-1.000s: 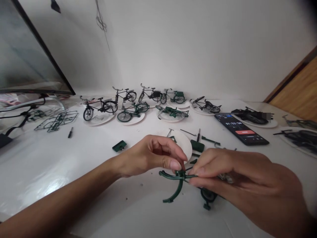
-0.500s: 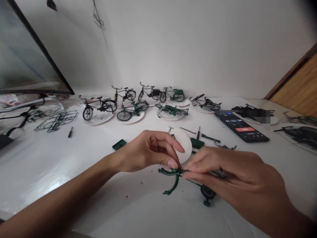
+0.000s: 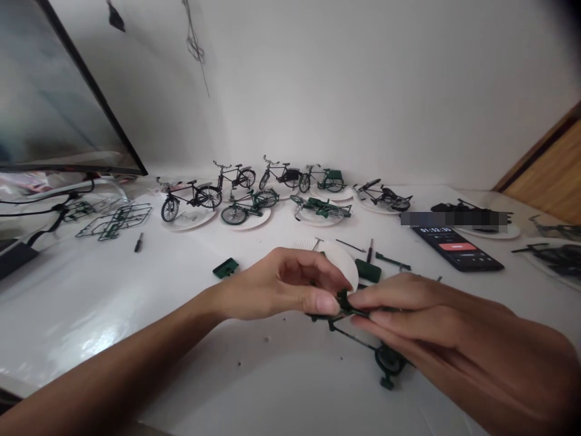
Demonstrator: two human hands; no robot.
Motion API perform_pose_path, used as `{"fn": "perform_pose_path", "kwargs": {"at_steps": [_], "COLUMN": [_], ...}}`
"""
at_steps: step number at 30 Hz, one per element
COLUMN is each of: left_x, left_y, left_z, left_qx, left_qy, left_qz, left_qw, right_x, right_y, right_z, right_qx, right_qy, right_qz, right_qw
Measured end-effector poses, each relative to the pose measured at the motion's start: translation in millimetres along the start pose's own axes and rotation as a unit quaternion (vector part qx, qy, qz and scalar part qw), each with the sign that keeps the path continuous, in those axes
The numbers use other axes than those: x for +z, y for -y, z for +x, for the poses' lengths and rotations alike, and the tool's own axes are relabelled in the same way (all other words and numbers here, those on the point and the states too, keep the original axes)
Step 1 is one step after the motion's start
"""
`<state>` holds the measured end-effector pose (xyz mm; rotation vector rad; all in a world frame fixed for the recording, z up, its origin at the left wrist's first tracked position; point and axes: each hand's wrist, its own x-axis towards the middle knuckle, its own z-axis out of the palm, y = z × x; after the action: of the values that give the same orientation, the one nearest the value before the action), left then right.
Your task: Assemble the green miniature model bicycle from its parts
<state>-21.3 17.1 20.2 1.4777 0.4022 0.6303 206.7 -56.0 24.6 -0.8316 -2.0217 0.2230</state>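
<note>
A green bicycle frame piece is held between both hands over the white table. My left hand pinches its left end between thumb and fingers. From the other side my right hand grips the same piece, its fingertips almost touching those of the left. A round crank part with a pedal hangs below my right hand. Just behind the hands lie a white paper plate and a green box part. The fingers hide much of the held piece.
Model bicycles, among them a black one, stand or lie on paper plates along the back. A phone lies at the right. Left are green part frames, a small screwdriver, a green tray part and a monitor.
The held piece has turned, and its curved green arms are now mostly hidden by my left fingers. Both hands are closer together. The whole view has shifted slightly.
</note>
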Motion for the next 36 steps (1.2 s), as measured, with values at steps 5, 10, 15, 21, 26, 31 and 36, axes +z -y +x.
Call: {"fn": "perform_pose_path", "kwargs": {"at_steps": [5,10,15,21,26,31,36], "left_x": [9.4,7.6,5.2,9.3,13.7,21.7,21.3], "left_y": [-0.5,0.2,1.9,9.4,9.1,3.5,3.8], "left_z": [-1.5,-1.8,-2.1,-2.1,-4.1,-2.5,-0.2], "left_qx": [0.05,0.198,0.286,0.287,0.252,0.072,-0.004], "left_qy": [-0.067,-0.101,-0.12,-0.125,-0.12,-0.149,-0.136], "left_qz": [0.113,0.357,0.528,0.535,0.471,0.213,0.093], "left_qw": [0.99,0.907,0.791,0.785,0.837,0.963,0.986], "right_x": [5.8,12.8,14.6,12.1,12.1,10.9,11.5], "right_y": [-1.2,-7.4,-8.7,-9.0,-10.6,-14.3,-12.8], "right_z": [-0.4,7.0,9.8,11.9,13.0,14.3,13.4], "right_qx": [0.052,0.118,0.271,0.323,0.346,0.346,0.323], "right_qy": [-0.035,-0.039,0.014,0.032,0.01,-0.022,-0.025], "right_qz": [-0.044,0.019,0.102,0.137,0.15,0.135,0.117], "right_qw": [0.997,0.992,0.957,0.936,0.926,0.928,0.939]}}
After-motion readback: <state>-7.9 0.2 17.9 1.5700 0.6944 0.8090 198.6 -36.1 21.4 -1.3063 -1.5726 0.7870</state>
